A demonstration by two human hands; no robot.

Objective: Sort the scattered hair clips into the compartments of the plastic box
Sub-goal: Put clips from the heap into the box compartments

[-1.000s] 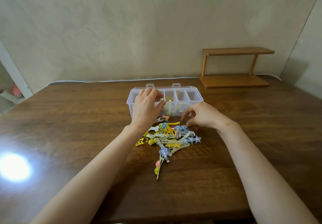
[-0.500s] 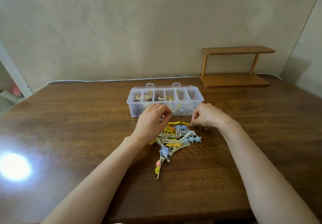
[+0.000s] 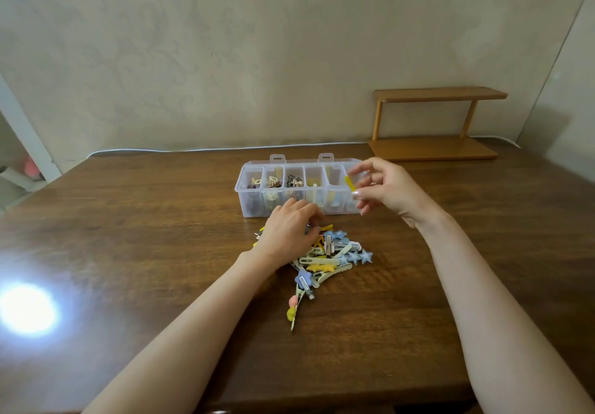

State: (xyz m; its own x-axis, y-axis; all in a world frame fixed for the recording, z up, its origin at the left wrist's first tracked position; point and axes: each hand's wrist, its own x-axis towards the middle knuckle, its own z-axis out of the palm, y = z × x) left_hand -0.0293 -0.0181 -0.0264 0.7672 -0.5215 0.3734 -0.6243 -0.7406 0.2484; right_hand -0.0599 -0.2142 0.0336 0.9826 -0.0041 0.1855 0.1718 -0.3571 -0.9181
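Since half a second ago your right hand (image 3: pixel 389 188) has lifted off the pile (image 3: pixel 331 259) and now pinches a yellow clip (image 3: pixel 350 184) over the plastic box's (image 3: pixel 251 207) right end, at one o'clock from the pile. Your left hand (image 3: pixel 288 232) curls into the pile's ten o'clock edge; whether it holds anything cannot be told. The clip looks light, stiff and slick, so pinch it mid-length.
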